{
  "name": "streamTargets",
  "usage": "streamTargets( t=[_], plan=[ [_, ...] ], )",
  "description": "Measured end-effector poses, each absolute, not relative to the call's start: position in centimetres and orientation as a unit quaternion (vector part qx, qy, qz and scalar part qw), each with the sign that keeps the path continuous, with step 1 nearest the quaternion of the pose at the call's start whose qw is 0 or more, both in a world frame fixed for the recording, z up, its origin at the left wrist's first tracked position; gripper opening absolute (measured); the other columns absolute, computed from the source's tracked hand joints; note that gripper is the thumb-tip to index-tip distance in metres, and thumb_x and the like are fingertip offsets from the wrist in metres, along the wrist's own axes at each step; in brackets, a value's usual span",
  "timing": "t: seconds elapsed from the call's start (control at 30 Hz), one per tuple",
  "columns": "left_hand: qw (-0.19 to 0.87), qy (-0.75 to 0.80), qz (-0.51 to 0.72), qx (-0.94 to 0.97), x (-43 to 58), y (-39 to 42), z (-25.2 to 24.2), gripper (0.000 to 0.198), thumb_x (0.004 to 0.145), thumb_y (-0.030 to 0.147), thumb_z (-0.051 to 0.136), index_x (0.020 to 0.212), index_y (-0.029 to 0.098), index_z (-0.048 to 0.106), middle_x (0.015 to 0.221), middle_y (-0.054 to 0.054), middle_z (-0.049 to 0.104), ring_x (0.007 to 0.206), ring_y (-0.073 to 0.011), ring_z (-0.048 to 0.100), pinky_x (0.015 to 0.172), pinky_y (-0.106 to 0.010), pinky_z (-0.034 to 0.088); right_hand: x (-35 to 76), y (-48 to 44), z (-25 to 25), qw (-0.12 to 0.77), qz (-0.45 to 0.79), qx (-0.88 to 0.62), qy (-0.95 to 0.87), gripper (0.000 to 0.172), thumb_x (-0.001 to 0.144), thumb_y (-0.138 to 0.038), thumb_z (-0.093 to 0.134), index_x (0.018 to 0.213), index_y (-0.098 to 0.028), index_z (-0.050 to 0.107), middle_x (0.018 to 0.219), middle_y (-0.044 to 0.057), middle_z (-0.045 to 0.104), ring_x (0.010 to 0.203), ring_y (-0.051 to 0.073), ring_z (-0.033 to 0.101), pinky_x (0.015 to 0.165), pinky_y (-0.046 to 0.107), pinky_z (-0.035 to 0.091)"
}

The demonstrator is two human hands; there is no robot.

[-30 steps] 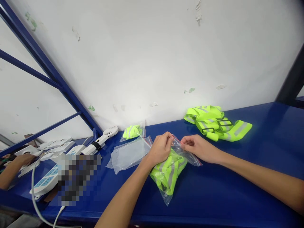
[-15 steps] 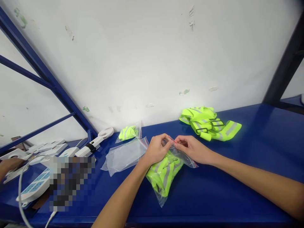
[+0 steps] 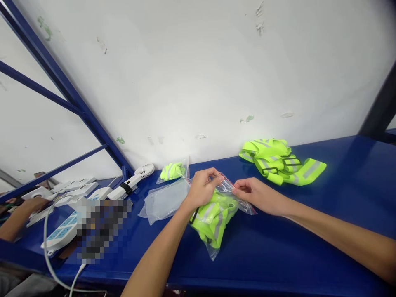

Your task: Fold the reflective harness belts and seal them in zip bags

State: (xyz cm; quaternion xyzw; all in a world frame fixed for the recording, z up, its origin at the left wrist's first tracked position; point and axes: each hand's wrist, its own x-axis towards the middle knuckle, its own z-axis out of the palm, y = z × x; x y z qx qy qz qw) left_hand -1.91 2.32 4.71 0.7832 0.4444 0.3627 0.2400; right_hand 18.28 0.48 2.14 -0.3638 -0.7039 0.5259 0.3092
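Note:
A clear zip bag (image 3: 216,222) stuffed with a neon yellow reflective strap lies on the blue shelf (image 3: 309,231) in front of me. My left hand (image 3: 202,187) pinches the bag's red-lined top edge at its left part. My right hand (image 3: 250,194) pinches the same edge a little to the right. Both hands are closed on the bag's mouth.
Loose neon reflective straps (image 3: 281,161) lie at the back right. Empty clear bags (image 3: 165,200) and a small filled bag (image 3: 173,170) lie to the left. A white handheld fan (image 3: 134,181), power strips (image 3: 62,231) and another person's hand (image 3: 34,204) are at far left.
My hands have drawn slightly apart along the bag's top edge, and the bag sits a little higher on the shelf. The camera has shifted slightly.

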Motion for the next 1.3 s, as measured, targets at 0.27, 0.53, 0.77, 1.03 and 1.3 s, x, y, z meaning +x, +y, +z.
streamTargets(
  t=[0.27, 0.53, 0.77, 1.03, 1.3],
  plan=[
    [0.239, 0.47, 0.403, 0.748, -2.2, 2.6, 4.9, 0.021, 0.087, 0.034, 0.055, 0.08, 0.017, 0.065, 0.071, -0.002, 0.068, 0.068, -0.0157, 0.063, 0.064, -0.024, 0.045, 18.1, 0.2, 2.3, 0.341, 0.323, -0.394, -0.79, 0.028, 0.096, -0.041, 0.04, 0.08, -0.02, 0.05, 0.063, -0.004, 0.046, 0.054, 0.012, 0.041, 0.051, 0.024, 0.031],
    [0.222, 0.446, 0.418, 0.76, -1.8, 2.0, 5.1, 0.021, 0.091, 0.032, 0.049, 0.083, 0.018, 0.063, 0.077, -0.002, 0.067, 0.073, -0.016, 0.063, 0.068, -0.025, 0.044, 18.9, 0.7, 2.4, 0.341, 0.218, -0.387, -0.829, 0.025, 0.097, -0.04, 0.037, 0.092, -0.023, 0.054, 0.056, -0.005, 0.041, 0.049, 0.012, 0.036, 0.05, 0.026, 0.027],
    [0.158, 0.461, 0.39, 0.781, -1.8, 1.7, 5.5, 0.02, 0.092, 0.03, 0.046, 0.084, 0.019, 0.061, 0.075, -0.001, 0.066, 0.068, -0.0152, 0.06, 0.062, -0.024, 0.04, 18.6, 1.2, 2.3, 0.353, 0.287, -0.428, -0.781, 0.048, 0.091, -0.056, 0.041, 0.061, -0.02, 0.045, 0.056, -0.004, 0.033, 0.053, 0.011, 0.03, 0.049, 0.026, 0.022],
    [0.172, 0.467, 0.377, 0.781, -1.7, 1.6, 5.4, 0.019, 0.093, 0.03, 0.045, 0.086, 0.02, 0.06, 0.068, 0.0, 0.067, 0.065, -0.0161, 0.062, 0.062, -0.025, 0.039, 18.5, 1.5, 1.7, 0.309, 0.271, -0.441, -0.798, 0.054, 0.092, -0.061, 0.035, 0.056, -0.021, 0.029, 0.054, -0.004, 0.025, 0.051, 0.011, 0.026, 0.048, 0.028, 0.016],
    [0.176, 0.469, 0.392, 0.772, -1.6, 1.4, 5.5, 0.021, 0.093, 0.032, 0.045, 0.086, 0.02, 0.06, 0.067, 0.001, 0.065, 0.063, -0.015, 0.059, 0.06, -0.025, 0.038, 18.7, 1.1, 2.1, 0.353, 0.309, -0.434, -0.769, 0.06, 0.09, -0.063, 0.038, 0.049, -0.021, 0.028, 0.048, -0.004, 0.024, 0.046, 0.01, 0.025, 0.046, 0.028, 0.017]
  ],
)
